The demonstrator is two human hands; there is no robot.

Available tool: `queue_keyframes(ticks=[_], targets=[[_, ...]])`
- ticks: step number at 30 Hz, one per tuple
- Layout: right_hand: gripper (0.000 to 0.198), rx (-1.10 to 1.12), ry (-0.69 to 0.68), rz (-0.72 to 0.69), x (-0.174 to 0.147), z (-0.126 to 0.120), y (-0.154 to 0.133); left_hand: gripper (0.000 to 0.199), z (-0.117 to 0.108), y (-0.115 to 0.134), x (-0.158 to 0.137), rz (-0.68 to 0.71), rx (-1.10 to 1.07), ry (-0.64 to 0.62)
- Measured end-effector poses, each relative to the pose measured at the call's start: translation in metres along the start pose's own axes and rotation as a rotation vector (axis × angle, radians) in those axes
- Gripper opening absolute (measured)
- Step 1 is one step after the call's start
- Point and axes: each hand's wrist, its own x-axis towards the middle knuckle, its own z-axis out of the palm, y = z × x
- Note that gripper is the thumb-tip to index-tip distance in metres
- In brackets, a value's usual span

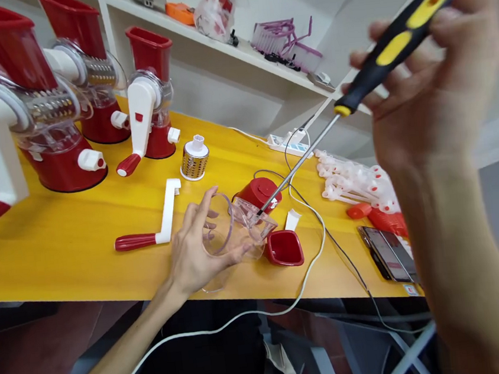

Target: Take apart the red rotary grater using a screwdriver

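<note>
My left hand (197, 240) is closed round a clear plastic grater housing (222, 228), held above the front part of the yellow table. Raised at the upper right, my right hand (424, 67) grips the black and yellow handle of a screwdriver (378, 57). Its long shaft slants down to the left, with the tip at the housing's clear square part. Just behind the housing lies a red base (261, 193). A small red hopper (285, 248) and a white plastic piece (293, 219) are to its right. A white crank with a red handle (148, 238) lies left of my left hand.
Several assembled red and white rotary graters (151, 96) stand at the left. A metal grating drum (194, 160) is behind the crank. Cables cross the table (143, 275) from a power strip (289, 142). Bagged white parts (358, 181) and a phone (390, 252) lie at the right.
</note>
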Motion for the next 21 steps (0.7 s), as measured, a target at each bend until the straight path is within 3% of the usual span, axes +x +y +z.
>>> queue_keyframes(ticks=[2,6,9,14,21], targets=[[0.016,0.032,-0.006,0.056,0.007,-0.005,0.019,0.097,0.0,0.003,-0.001,-0.038,0.008,-0.016],[0.04,0.107,0.079,0.119,0.021,-0.012,0.056,0.094,0.002,0.004,-0.002,-0.08,-0.024,-0.004],[0.038,0.051,0.056,0.169,0.029,-0.016,0.073,0.093,0.001,0.003,-0.001,-0.065,-0.027,0.032],[0.021,0.059,0.024,0.244,0.029,-0.017,0.078,0.09,0.0,0.002,0.002,-0.034,-0.007,0.074],[0.019,0.06,-0.008,0.289,0.024,-0.008,0.066,0.089,0.003,0.002,0.0,-0.04,-0.04,0.062]])
